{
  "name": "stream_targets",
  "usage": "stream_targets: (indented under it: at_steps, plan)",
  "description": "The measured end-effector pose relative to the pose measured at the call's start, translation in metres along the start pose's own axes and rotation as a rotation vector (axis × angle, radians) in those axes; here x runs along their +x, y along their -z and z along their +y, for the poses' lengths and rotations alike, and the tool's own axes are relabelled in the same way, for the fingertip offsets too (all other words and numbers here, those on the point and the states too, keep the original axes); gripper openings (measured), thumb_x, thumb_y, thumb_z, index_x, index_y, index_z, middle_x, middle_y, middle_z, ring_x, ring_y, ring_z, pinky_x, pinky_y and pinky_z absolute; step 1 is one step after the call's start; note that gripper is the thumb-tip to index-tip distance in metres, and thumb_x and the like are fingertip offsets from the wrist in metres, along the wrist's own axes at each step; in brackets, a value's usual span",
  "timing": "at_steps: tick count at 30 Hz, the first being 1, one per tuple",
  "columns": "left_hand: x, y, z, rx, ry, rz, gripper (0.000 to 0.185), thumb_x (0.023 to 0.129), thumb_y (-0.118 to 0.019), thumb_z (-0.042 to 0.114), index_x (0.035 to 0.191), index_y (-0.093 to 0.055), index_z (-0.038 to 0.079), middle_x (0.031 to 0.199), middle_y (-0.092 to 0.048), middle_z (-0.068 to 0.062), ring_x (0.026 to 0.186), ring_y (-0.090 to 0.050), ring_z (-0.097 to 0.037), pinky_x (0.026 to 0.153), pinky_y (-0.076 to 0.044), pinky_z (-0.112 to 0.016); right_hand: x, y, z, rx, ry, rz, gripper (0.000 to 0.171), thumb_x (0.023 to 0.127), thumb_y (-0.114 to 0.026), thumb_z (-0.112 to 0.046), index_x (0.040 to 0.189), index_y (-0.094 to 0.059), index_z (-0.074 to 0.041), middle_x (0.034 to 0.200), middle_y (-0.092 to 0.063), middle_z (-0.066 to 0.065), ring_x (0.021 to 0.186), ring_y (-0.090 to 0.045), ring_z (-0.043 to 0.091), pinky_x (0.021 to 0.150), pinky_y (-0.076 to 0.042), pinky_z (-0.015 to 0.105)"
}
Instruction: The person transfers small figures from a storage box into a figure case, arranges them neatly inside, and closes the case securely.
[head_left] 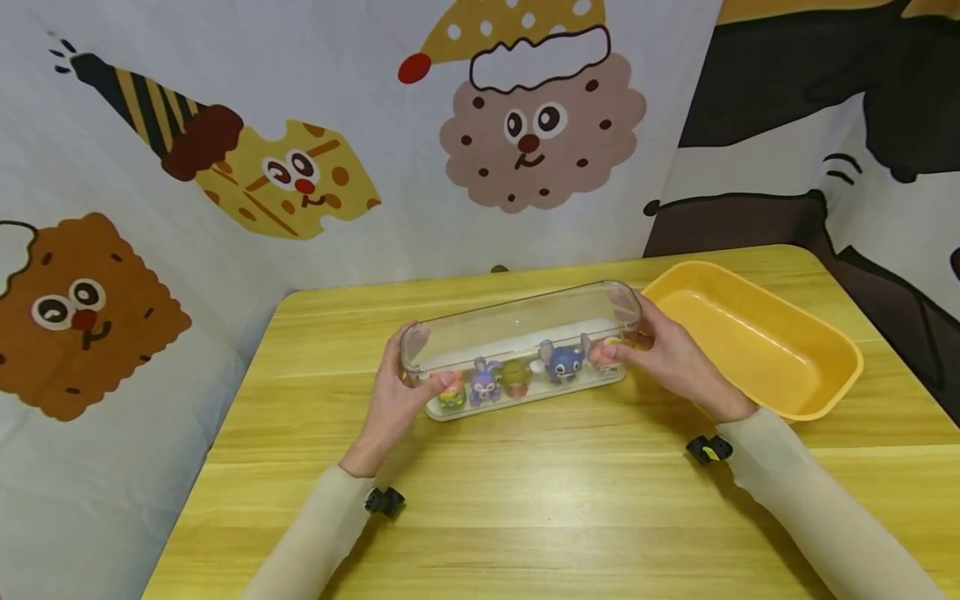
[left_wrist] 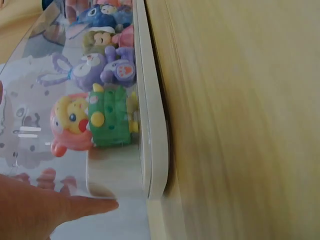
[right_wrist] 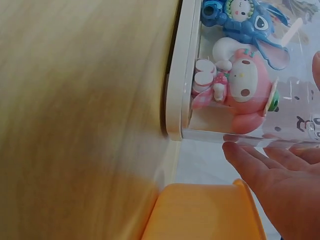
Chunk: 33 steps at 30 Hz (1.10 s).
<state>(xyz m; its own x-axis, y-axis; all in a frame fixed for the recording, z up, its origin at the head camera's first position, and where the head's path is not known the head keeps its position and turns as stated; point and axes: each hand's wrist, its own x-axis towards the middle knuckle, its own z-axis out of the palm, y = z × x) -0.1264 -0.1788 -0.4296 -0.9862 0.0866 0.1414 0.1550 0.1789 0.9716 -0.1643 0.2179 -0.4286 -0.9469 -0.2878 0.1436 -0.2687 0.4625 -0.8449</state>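
A long clear plastic cover (head_left: 517,329) sits over a white base (head_left: 525,398) on the yellow wooden table (head_left: 525,500). Several small toy figures stand in a row under it, among them a blue one (head_left: 564,360) and a purple rabbit (head_left: 485,379). My left hand (head_left: 401,392) grips the cover's left end; my right hand (head_left: 660,354) grips its right end. The left wrist view shows a green-dressed figure (left_wrist: 95,122) by the base's rim (left_wrist: 152,125), my left hand (left_wrist: 45,210) against the clear wall. In the right wrist view a pink figure (right_wrist: 240,85) stands above my right hand (right_wrist: 270,170).
A yellow plastic tub (head_left: 757,342) stands just right of the cover, close to my right hand, and shows also in the right wrist view (right_wrist: 200,210). A cartoon-printed cloth (head_left: 300,167) hangs behind the table. The table's far edge runs right behind the cover.
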Motion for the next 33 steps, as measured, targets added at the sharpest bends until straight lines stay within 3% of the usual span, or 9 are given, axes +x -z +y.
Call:
stream_targets:
  at_steps: [10,22,33]
  plan:
    - [0.002,0.01,-0.003,0.112,0.027,-0.097,0.091,0.093,-0.081,0.019,0.163,-0.023,0.017,0.162,-0.034,-0.012,0.15,-0.031,-0.034,0.121,-0.028,-0.061,0.001,0.002,0.001,0.018,-0.019,-0.025,0.093,0.095,-0.079,-0.027,0.167,-0.021,-0.015,0.159,-0.04,0.023,0.139,-0.046,0.047,0.112,-0.04,0.063]
    - [0.006,0.01,-0.009,0.198,-0.022,-0.102,0.093,0.094,-0.079,0.025,0.165,-0.02,0.018,0.163,-0.035,-0.012,0.15,-0.033,-0.035,0.118,-0.029,-0.066,0.005,0.002,0.004,0.054,-0.036,-0.042,0.092,0.096,-0.078,-0.026,0.167,-0.02,-0.019,0.159,-0.041,0.021,0.144,-0.04,0.044,0.116,-0.035,0.063]
    - [0.007,0.014,-0.011,0.251,0.008,-0.127,0.089,0.095,-0.078,0.031,0.165,-0.022,0.023,0.163,-0.04,-0.004,0.147,-0.039,-0.031,0.121,-0.031,-0.058,0.006,0.002,0.005,0.052,-0.035,-0.067,0.092,0.097,-0.077,-0.029,0.167,-0.018,-0.018,0.161,-0.037,0.022,0.147,-0.035,0.047,0.117,-0.031,0.066]
